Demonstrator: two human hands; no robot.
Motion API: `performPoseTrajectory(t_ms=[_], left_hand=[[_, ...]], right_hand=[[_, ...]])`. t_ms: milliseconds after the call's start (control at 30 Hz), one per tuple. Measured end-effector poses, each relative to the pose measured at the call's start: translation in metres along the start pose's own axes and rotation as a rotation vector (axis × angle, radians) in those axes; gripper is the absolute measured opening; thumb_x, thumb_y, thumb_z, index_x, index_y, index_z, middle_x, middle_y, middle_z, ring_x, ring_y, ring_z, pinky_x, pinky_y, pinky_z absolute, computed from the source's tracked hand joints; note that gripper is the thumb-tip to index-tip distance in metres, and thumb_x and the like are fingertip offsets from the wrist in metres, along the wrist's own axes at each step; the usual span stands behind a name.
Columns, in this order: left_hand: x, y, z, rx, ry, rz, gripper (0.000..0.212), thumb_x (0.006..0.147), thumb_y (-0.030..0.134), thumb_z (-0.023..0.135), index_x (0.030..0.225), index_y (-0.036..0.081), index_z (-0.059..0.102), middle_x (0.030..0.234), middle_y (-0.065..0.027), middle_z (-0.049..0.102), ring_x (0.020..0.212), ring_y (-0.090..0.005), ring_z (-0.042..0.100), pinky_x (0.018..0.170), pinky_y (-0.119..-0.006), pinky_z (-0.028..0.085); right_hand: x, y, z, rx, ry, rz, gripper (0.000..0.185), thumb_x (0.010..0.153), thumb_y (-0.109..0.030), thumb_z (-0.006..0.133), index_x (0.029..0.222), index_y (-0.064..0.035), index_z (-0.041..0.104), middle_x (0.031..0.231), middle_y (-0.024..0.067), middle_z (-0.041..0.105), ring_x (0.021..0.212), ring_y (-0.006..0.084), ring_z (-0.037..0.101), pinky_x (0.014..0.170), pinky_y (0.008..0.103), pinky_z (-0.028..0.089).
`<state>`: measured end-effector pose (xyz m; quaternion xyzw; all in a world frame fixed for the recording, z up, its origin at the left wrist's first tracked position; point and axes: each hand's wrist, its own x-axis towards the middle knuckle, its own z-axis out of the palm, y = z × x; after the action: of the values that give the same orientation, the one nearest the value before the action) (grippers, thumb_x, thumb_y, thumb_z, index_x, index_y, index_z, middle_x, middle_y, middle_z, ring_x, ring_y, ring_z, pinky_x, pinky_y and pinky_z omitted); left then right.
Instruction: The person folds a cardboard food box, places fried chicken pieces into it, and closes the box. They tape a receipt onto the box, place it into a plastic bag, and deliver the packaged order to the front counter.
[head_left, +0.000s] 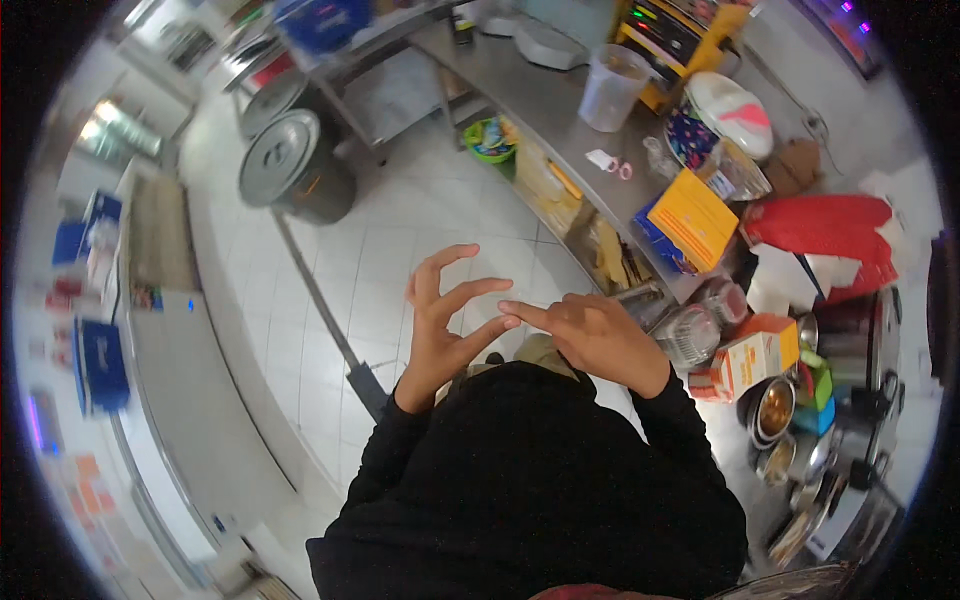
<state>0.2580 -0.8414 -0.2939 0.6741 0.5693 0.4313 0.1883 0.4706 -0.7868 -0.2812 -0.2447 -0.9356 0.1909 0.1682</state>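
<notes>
My left hand (450, 315) is raised in front of my body, its thumb and fingers spread in a curve with nothing visible between them. My right hand (596, 334) comes in from the other side with its index finger stretched out. That fingertip meets or almost meets the tip of my left thumb; contact is hard to judge. The other right fingers are folded, and the inside of that palm is hidden. Below both hands lies a white tiled floor (330, 322).
On the right, a steel table (536, 90) bears pink-handled scissors (619, 168), a plastic container (613, 88) and a yellow box (694, 221). Clear plastic tubs (686, 335) and a bowl (775, 411) crowd nearer. A lidded grey bin (300, 169) stands ahead; a long counter (191, 360) runs left.
</notes>
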Motion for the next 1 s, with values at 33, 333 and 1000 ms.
performPoseTrajectory(t_ms=[33, 333, 1000], left_hand=[[0.019, -0.009, 0.001, 0.024, -0.04, 0.041, 0.03, 0.069, 0.03, 0.08, 0.097, 0.02, 0.073, 0.128, -0.0082, 0.05, 0.123, -0.023, 0.042, 0.101, -0.042, 0.02], [0.143, -0.104, 0.074, -0.591, -0.079, -0.027, 0.013, 0.078, 0.013, 0.074, 0.091, 0.009, 0.073, 0.12, -0.0095, 0.05, 0.117, -0.0226, 0.044, 0.1, -0.037, 0.03], [0.476, -0.299, 0.102, -0.453, -0.089, -0.211, 0.013, 0.089, 0.006, 0.058, 0.102, 0.005, 0.062, 0.121, -0.0114, 0.053, 0.115, -0.0221, 0.048, 0.098, -0.035, 0.037]], right_hand=[[0.007, 0.008, -0.001, -0.01, 0.007, 0.036, 0.06, 0.075, -0.001, 0.06, 0.131, -0.0207, 0.052, 0.068, 0.0089, 0.057, 0.064, 0.0274, 0.06, 0.061, 0.039, 0.049], [0.07, 0.134, 0.02, 0.654, -0.111, 0.371, 0.069, 0.085, -0.011, 0.062, 0.144, -0.0193, 0.027, 0.084, 0.0121, 0.066, 0.076, 0.0261, 0.066, 0.067, 0.0365, 0.053], [0.11, 0.446, 0.159, -0.085, 0.828, 1.099, 0.073, 0.069, 0.0, 0.071, 0.133, -0.006, 0.037, 0.13, 0.0201, 0.044, 0.123, 0.0401, 0.042, 0.103, 0.0463, 0.034]])
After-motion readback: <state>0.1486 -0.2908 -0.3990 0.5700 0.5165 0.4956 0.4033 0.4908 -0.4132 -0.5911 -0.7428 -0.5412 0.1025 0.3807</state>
